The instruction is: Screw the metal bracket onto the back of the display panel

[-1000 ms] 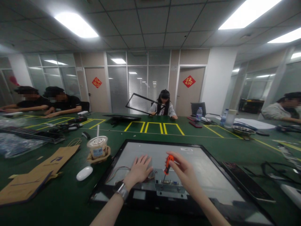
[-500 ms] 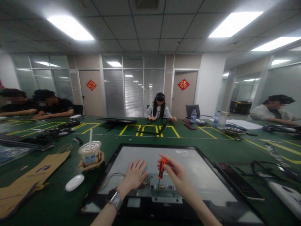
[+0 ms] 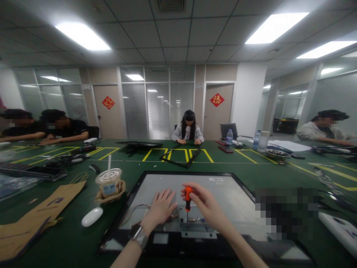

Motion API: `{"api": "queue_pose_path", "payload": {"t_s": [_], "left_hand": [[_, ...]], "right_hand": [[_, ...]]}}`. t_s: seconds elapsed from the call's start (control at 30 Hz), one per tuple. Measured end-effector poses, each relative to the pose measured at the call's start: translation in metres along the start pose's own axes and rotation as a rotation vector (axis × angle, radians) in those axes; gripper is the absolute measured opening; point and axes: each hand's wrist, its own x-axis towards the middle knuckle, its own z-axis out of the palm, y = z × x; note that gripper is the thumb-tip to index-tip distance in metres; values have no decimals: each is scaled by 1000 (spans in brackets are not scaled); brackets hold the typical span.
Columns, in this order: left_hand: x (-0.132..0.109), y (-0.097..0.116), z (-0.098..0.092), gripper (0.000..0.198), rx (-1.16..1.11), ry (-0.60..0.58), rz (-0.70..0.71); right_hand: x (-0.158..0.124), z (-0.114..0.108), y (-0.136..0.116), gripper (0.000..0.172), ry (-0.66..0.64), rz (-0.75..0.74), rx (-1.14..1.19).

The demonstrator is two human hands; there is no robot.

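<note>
A flat display panel (image 3: 231, 208) with a black frame lies face down in front of me. My right hand (image 3: 205, 201) grips an orange and black screwdriver (image 3: 188, 197), held nearly upright. Its shaft reaches down to a metal bracket (image 3: 198, 234) with connector ports at the panel's near side; the tip's exact contact is too small to make out. My left hand (image 3: 161, 206) rests flat on the panel left of the bracket, fingers spread, beside some thin wires (image 3: 134, 212). A watch (image 3: 138, 235) is on the left wrist.
Left of the panel are a lidded drink cup (image 3: 108, 182) in a carton holder, a white oval case (image 3: 92, 217) and a brown paper bag (image 3: 47, 212). A white device (image 3: 338, 227) lies at right. Across the table a person (image 3: 189, 128) touches a thin black frame (image 3: 181, 163).
The screwdriver has gone from slightly tilted to more upright, its handle shifting a little left with my right hand. The person opposite has lowered the black frame toward the table.
</note>
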Motion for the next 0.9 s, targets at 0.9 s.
{"api": "queue_pose_path", "payload": {"t_s": [0.9], "left_hand": [[-5, 5, -7, 48, -44, 5, -16]], "right_hand": [[-11, -17, 2, 30, 19, -76, -118]]}}
